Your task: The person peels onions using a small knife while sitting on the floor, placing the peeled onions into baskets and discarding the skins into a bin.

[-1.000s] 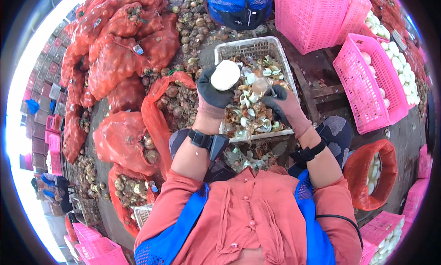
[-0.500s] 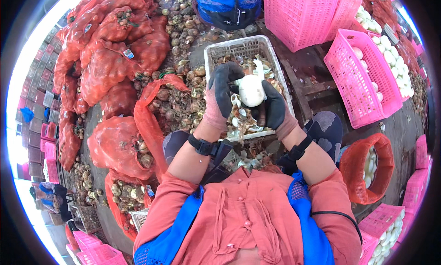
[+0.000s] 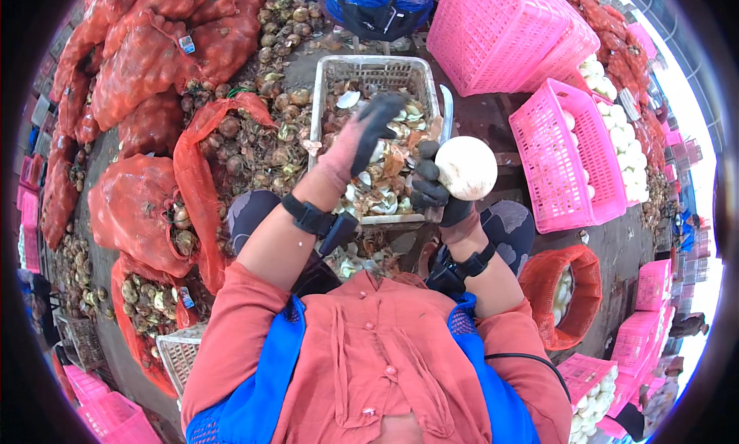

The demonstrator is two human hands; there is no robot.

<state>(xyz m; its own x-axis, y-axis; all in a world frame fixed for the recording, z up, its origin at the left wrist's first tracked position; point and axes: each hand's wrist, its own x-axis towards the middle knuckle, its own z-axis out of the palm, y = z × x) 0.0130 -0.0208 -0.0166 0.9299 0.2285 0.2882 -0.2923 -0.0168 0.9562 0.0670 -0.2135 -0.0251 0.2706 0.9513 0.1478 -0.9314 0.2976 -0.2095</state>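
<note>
My right hand [image 3: 435, 178], in a black-and-pink glove, grips a round, white peeled onion [image 3: 466, 168] just past the right side of a crate. A curved, pale blade-like piece [image 3: 447, 113] rises beyond that hand; whether the hand also holds it, I cannot tell. My left hand [image 3: 368, 134], gloved the same way, hangs over the crate with its fingers stretched out and nothing visible in it. Below both hands stands the dirty white plastic crate [image 3: 314, 105], strewn with onion skins and peel scraps [image 3: 385, 194].
Loose unpeeled onions [image 3: 281, 105] cover the ground to the left, beside full red mesh sacks [image 3: 142, 205]. On the right are a pink crate [image 3: 566, 151] of peeled onions, stacked pink crates [image 3: 504, 40] and an open red mesh sack [image 3: 589, 290]. A blue bag [image 3: 377, 9] sits ahead.
My hands have parted. The right hand has carried the onion rightward, out from over the crate; the left has let go and opened. The view has shifted to the right.
</note>
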